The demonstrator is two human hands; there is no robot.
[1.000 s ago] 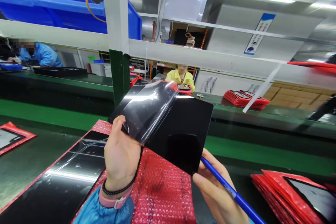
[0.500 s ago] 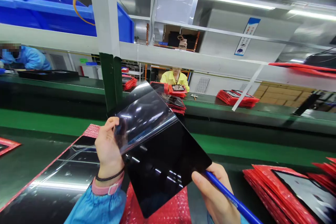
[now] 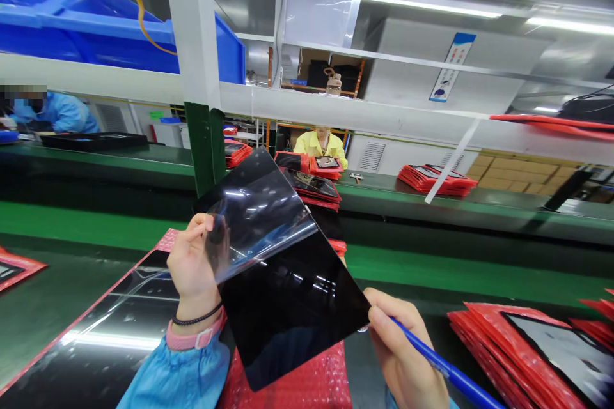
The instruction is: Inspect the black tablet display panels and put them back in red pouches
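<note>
Black glossy panel (image 3: 288,307) tilted between both hands
Right hand (image 3: 403,345), blue rod (image 3: 446,370) in its grip, pinches the panel's right corner, the rest stretching leftward; left hand (image 3: 192,262), nearer the clear film (image 3: 259,223), pinches its left edge; red-edged stack (image 3: 314,188) beyond.

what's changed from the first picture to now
The black panel has turned counterclockwise in the view, one corner swinging down in front of the red bubble wrap. Nothing newly gripped or released: the left hand still pinches the clear film, the right hand still holds the panel and blue stick.
</note>
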